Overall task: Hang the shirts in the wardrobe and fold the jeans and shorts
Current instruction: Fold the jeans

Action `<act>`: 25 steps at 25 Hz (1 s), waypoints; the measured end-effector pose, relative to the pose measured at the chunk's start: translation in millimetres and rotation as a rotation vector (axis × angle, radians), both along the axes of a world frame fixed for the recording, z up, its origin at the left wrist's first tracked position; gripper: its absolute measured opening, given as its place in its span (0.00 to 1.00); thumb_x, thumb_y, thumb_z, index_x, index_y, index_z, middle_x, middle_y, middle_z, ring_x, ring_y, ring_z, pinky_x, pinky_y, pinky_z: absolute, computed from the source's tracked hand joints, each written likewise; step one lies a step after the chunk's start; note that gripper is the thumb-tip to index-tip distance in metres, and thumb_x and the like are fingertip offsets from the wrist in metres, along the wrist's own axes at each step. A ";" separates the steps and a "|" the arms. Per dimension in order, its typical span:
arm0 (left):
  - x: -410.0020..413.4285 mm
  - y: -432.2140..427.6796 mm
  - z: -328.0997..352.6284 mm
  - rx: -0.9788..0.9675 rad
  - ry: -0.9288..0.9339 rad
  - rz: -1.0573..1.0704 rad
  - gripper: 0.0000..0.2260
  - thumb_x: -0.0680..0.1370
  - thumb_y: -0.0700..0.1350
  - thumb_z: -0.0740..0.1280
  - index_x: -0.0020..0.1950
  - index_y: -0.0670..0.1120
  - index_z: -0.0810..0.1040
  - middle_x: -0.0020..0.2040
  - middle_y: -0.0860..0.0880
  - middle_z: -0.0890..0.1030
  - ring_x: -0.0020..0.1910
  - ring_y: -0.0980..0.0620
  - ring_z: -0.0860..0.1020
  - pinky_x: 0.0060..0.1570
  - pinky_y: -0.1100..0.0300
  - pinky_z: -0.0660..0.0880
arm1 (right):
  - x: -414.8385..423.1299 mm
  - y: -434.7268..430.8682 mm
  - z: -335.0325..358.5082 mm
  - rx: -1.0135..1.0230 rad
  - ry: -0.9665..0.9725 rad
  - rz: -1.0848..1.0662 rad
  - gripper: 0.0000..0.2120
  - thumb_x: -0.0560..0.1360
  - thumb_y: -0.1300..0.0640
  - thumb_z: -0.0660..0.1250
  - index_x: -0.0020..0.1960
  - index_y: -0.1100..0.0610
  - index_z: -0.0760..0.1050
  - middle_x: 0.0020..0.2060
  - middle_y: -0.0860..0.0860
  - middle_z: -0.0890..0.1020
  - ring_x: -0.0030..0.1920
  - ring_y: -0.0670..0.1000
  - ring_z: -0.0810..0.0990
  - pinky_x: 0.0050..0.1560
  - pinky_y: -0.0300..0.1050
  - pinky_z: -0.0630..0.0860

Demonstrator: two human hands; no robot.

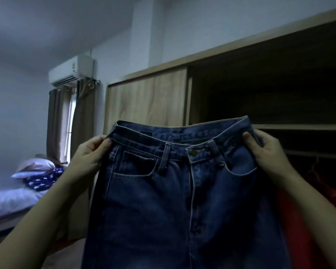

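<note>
dim bedroom — open wardrobe [270, 90] behind, bed [10, 202] at far left. we hold the jeans [182, 191] up in front of the wardrobe, front side toward us, button fastened. the left hand [89, 152] and right hand [268, 150] each pinch one end of the waistband, fingers [249, 141] curled round the denim. we judge the cloth heavy and fairly stiff — the waistband corners give the firmest hold for folding. legs hang out of view.
</note>
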State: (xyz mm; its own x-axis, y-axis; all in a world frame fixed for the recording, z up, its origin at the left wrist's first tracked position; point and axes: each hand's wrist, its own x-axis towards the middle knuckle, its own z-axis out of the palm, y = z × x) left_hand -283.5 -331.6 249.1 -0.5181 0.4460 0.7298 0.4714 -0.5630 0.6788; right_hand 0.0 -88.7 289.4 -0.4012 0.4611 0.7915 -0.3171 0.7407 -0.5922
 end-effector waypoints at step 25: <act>109.6 74.9 69.3 -0.010 -0.080 -0.291 0.24 0.74 0.49 0.69 0.67 0.42 0.69 0.56 0.44 0.79 0.49 0.51 0.81 0.41 0.61 0.78 | -80.0 -66.9 0.2 0.192 -0.213 0.101 0.21 0.80 0.45 0.51 0.71 0.35 0.51 0.76 0.44 0.51 0.75 0.48 0.48 0.74 0.62 0.48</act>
